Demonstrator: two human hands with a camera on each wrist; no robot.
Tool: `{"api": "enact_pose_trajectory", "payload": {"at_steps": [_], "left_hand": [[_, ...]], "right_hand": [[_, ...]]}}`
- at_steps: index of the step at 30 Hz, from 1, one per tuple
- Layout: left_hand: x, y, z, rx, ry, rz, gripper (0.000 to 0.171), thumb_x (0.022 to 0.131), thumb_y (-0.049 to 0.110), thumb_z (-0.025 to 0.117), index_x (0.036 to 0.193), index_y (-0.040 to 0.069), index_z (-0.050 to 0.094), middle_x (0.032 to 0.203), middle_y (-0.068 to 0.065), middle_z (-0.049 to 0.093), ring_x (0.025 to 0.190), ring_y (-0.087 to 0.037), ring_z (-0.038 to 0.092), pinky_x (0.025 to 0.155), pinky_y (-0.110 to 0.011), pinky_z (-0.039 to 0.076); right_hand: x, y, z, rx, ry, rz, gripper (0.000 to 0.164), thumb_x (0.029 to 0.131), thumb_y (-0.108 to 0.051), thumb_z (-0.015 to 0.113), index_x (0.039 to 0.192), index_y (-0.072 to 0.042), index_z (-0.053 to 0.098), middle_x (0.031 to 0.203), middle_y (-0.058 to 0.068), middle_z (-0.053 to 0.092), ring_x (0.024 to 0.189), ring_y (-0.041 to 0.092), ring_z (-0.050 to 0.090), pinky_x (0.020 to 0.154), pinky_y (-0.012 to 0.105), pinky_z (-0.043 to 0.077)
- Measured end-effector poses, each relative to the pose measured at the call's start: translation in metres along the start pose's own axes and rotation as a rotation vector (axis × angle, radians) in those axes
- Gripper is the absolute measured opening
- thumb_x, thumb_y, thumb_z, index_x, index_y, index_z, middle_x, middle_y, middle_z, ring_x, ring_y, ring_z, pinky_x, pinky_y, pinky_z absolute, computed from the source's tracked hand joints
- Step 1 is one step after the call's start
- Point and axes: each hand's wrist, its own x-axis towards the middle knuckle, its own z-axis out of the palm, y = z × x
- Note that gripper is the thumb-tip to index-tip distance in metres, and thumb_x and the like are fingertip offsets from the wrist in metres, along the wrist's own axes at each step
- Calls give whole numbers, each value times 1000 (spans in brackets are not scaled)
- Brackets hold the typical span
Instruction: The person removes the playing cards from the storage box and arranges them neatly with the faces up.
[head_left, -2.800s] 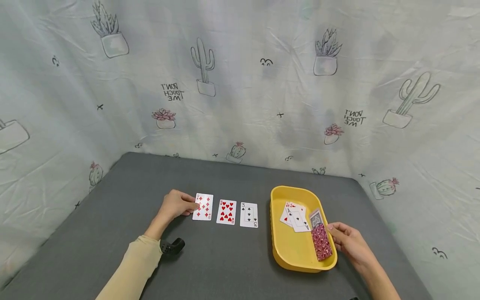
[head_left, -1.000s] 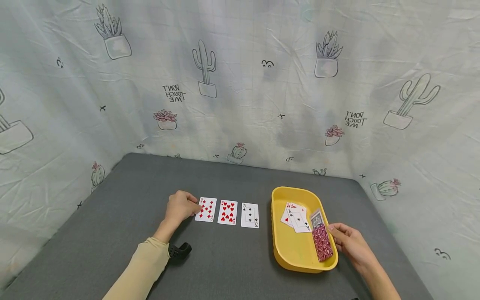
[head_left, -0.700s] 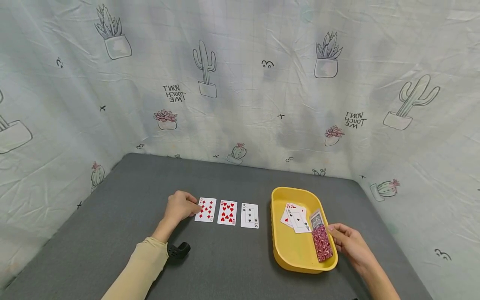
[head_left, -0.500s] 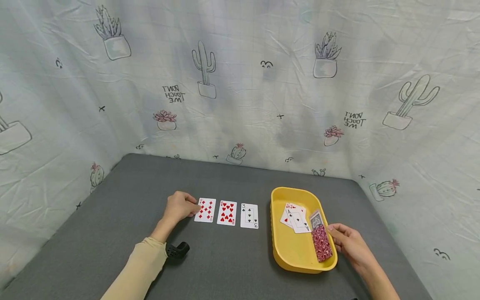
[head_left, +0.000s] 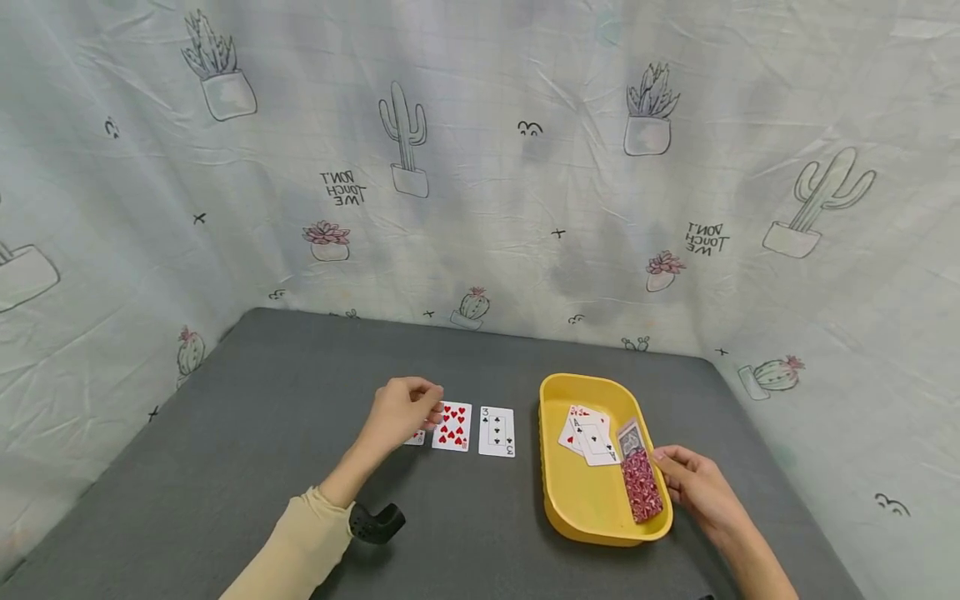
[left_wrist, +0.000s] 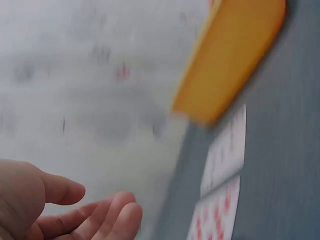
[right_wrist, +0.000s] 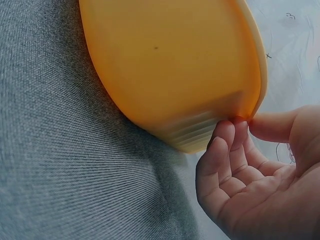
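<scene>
My left hand (head_left: pixel 401 408) is over the table, hiding most of the nine of diamonds (head_left: pixel 416 438) in the head view. Its fingers are loosely bent and hold nothing; in the left wrist view the thumb stands apart from the fingertips (left_wrist: pixel 131 217). Just right of this hand lies a card of hearts (head_left: pixel 453 429), then the three of clubs (head_left: pixel 497 433), all in one row, face up. My right hand (head_left: pixel 701 487) pinches the right rim of the yellow tray (head_left: pixel 588 508), thumb against fingers, as the right wrist view (right_wrist: pixel 250 165) shows.
Inside the tray lie an ace of clubs (head_left: pixel 596 442) over other face-up cards and a red-patterned card pack (head_left: pixel 642 487) along the right wall. A grey cloth (head_left: pixel 465 517) covers the table. Behind it hangs a pale curtain (head_left: pixel 480 192) printed with cacti.
My left hand has left the edge of the nine of diamonds and moved right, over that card towards the hearts card. The right hand has stayed at the tray rim.
</scene>
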Motion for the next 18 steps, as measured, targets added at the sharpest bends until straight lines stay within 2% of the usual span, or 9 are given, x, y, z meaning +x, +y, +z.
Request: {"api": "enact_pose_trajectory", "payload": {"at_steps": [2,5,8,12,18], "left_hand": [[-5,10,12,-24,-45,28,14,97,10,63,96,-2,70,75,-12,68,68,-31,69,62,-42,58],[-10,15,22,-17,-80,55,13,96,10,63,94,-1,70,74,-8,68,68,-32,69,60,-38,58],[-10,12,22,21,-59,56,12,95,9,63,92,1,71,73,-7,67,67,-30,68,57,-32,57],[-11,10,20,43,-15,41,11,95,8,62,91,2,71,74,-10,68,65,-26,67,57,-34,56],[-17,20,26,-36,-107,24,14,96,6,59,98,-5,68,76,-10,66,72,-28,68,64,-37,59]], "right_hand": [[-1,-1,1,-4,-1,-3,40,104,-24,53,123,11,49,100,10,65,86,15,65,74,31,56],[0,-1,1,-4,2,0,41,103,-24,54,124,11,50,101,10,66,88,15,65,75,31,56],[1,0,0,-3,7,2,39,103,-24,55,123,10,51,100,9,66,86,15,65,74,31,56],[-1,0,0,-24,21,-4,37,103,-23,55,121,10,53,96,8,66,81,13,63,70,30,55],[-1,-4,1,-108,61,-37,36,102,-23,57,117,10,56,79,5,58,65,12,49,58,26,45]]}}
